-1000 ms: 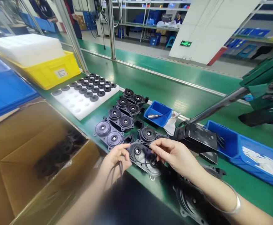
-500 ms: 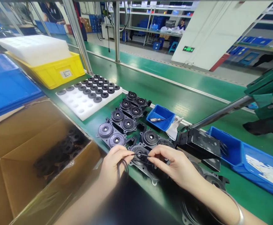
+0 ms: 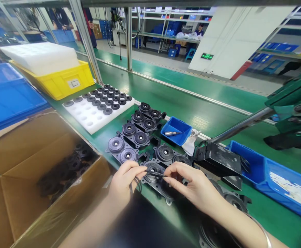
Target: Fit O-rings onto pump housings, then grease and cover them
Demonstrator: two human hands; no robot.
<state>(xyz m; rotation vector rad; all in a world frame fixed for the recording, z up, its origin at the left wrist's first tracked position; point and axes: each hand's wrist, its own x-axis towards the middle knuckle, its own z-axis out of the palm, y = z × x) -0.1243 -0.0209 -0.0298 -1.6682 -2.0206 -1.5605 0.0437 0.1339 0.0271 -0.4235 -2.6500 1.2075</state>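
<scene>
Black rubber rings (image 3: 153,172) stretch between my two hands, like thin O-rings. My left hand (image 3: 127,179) pinches one end, and more of the loops hang below its fingers. With thumb and forefinger my right hand (image 3: 189,179) grips the other end. Directly beneath lies a black twin-round housing (image 3: 163,193), partly covered by my right hand. Behind it sits another such housing (image 3: 165,152). Several more housings (image 3: 135,134) stand in a row going back to the left, each with two round recesses and pale centres.
A white foam tray (image 3: 88,120) holds several black discs. At left are an open cardboard box (image 3: 18,193) with dark parts, a blue bin (image 3: 11,93) and a yellow bin (image 3: 80,77). A small blue tray (image 3: 176,137) holds a screwdriver. At right are a black metal block (image 3: 222,160) and blue bins (image 3: 258,186).
The rings between my hands now look thicker and more visible, slanting slightly down to the right. Both hands stay nearly in place; the camera view has shifted slightly.
</scene>
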